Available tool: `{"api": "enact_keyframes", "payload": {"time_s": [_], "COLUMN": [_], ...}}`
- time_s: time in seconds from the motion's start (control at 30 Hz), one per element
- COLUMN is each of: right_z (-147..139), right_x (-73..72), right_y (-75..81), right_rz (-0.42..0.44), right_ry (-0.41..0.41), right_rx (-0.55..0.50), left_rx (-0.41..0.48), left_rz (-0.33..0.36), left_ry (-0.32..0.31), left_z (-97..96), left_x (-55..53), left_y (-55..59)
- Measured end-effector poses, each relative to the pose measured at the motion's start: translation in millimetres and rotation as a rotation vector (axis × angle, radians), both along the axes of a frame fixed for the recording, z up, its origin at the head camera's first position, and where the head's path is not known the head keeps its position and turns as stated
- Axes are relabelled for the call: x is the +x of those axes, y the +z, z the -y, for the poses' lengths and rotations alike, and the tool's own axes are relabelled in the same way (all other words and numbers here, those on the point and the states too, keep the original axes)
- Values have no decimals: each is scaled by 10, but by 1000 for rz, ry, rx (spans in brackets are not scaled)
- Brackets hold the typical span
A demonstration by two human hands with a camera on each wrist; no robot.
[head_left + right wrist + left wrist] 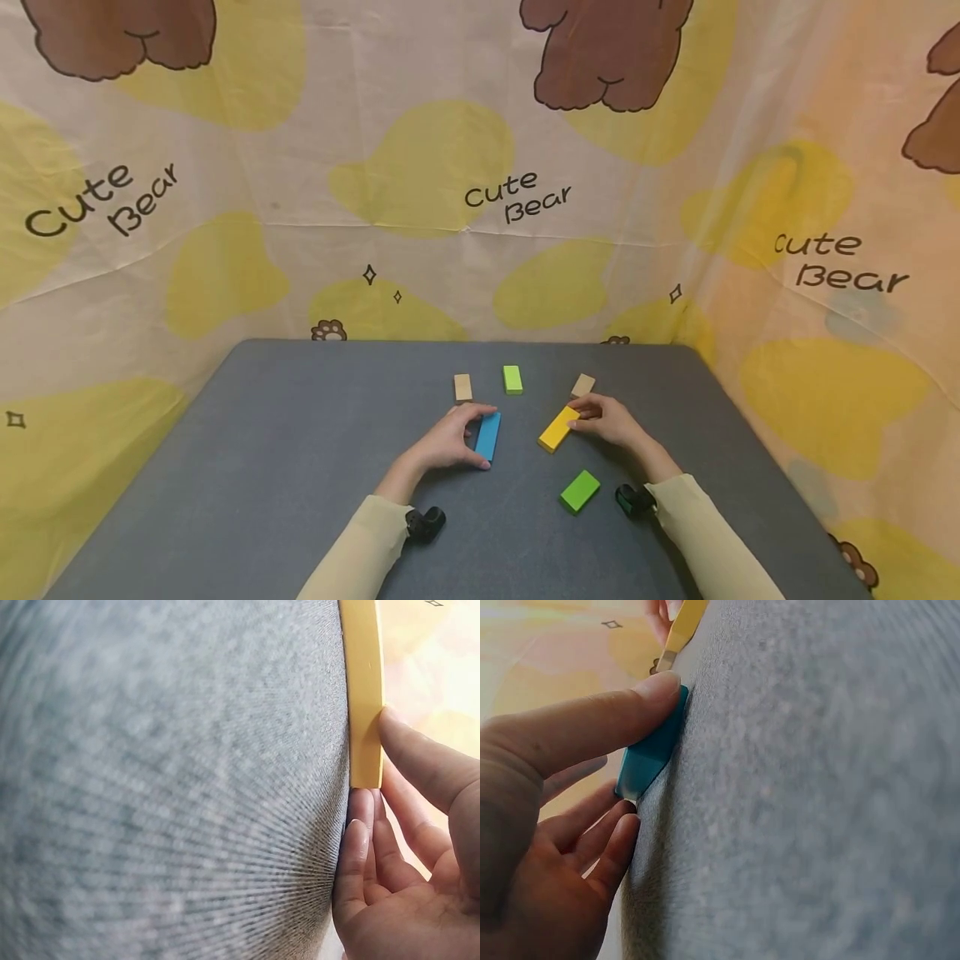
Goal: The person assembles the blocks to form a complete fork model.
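Observation:
Held lengthwise between the thumb and fingertips of my left hand (447, 442) is a blue block (487, 437), long and flat on the grey table. The left wrist view shows the thumb at one end of this blue block (654, 754) and fingertips at the other. My right hand (611, 422) pinches the near-right end of a yellow block (556, 432), which lies slanted. In the right wrist view, the thumb presses one side of the yellow block (365, 697) while other fingertips meet its end. A gap separates the two blocks.
Beyond the hands lie a beige wooden block (462, 388), a light green block (512, 380) and another beige block (582, 385) near my right fingers. A green block (580, 492) lies closer to me. Patterned cloth (420, 275) hangs behind the grey table (300, 467).

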State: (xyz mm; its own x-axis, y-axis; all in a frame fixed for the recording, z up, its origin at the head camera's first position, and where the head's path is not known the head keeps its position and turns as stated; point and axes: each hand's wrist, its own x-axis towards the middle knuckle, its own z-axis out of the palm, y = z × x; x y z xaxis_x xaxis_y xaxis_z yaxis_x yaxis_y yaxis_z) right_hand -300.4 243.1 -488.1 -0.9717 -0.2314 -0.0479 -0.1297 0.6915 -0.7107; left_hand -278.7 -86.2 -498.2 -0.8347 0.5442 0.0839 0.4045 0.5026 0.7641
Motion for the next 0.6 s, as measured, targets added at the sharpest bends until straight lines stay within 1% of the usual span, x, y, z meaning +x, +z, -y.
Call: {"api": "enact_keyframes", "payload": {"time_s": [0.33,0.6], "right_z": [-22,-41], "right_x": [-6,-2], "right_y": [-15,-9], "right_rz": [-9,-8], "right_ry": [8,20], "right_rx": [-4,-10], "left_rx": [-15,-4], "left_rz": [-60,-38], "left_ry": [33,72], "left_z": [-83,-148], "left_x": [55,119], "left_y": [-24,-6]}}
